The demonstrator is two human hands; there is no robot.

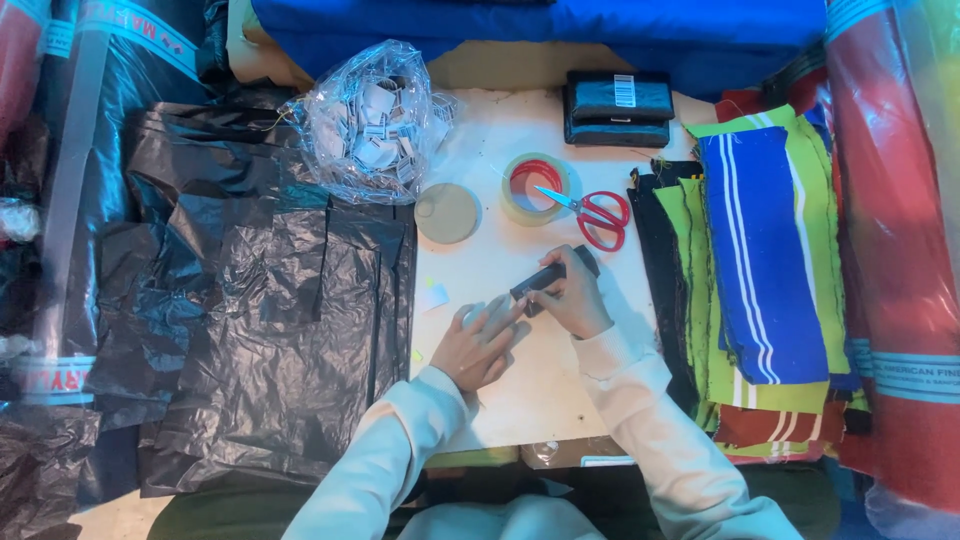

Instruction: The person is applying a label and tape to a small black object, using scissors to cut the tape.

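Small dark tool (548,277) sits mid counter (520,390), my right hand (575,298) closed round it w/ a firm grip. Left hand (482,342) lies flat, fingers loose, holding nothing, pinning a little white piece I can't make out. Imo keep the left flat & the tool square. Scissors (592,210) + tape roll (535,187) just beyond.

worktop (520,400): pale, evenly lit
left: black plastic sheets (260,330)
back: blue cloth (540,25)
right: red fabric roll (900,250)

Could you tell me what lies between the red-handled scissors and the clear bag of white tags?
In the head view, a tape roll and a round lid lie between the scissors and the bag.
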